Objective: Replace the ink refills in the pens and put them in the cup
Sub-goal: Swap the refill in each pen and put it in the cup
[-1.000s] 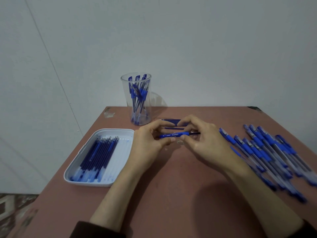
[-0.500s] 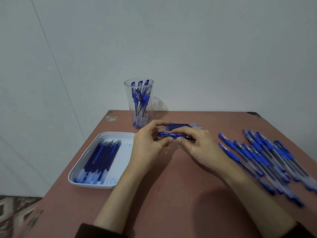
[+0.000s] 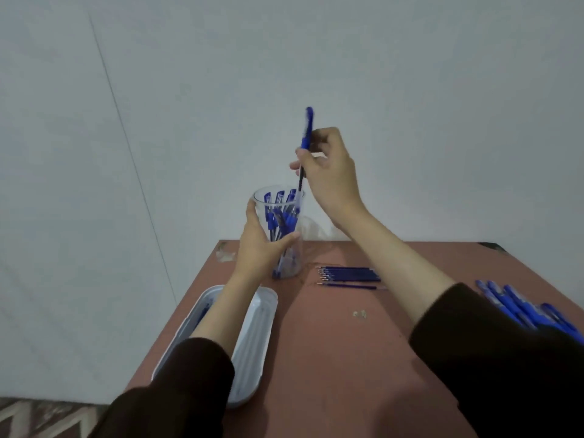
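Above the cup's mouth, the pen (image 3: 308, 123) stands almost upright, its blue cap end topmost and its lower end down at the right side of the rim; motion blur hides whether the tip has passed inside. The grip of the right hand (image 3: 328, 172) is clamped on the pen: thumb and fingertips pinch the barrel at about its middle, so the cap end rises above the hand and the dark lower barrel hangs below it.

The cup (image 3: 299, 248) is clear plastic and stands on the table (image 3: 331, 358) near the far left corner. It holds a bunch of blue pens (image 3: 278, 216), caps up. The grip of the left hand (image 3: 257, 245) is closed round the cup, the thumb across the near wall and the fingers wrapped round the left side.

Just right of the cup, a small row of dark blue refills (image 3: 347, 275) lies flat on the table, metal tips pointing left. Nearer, a pale scrap (image 3: 360, 313) sits alone. At the right edge lies a heap of blue pens (image 3: 521, 308), partly behind the dark right sleeve (image 3: 493, 358). A white tray (image 3: 256, 327) lies under the left forearm, with a little blue showing inside it. A pale wall (image 3: 410, 90) rises behind.
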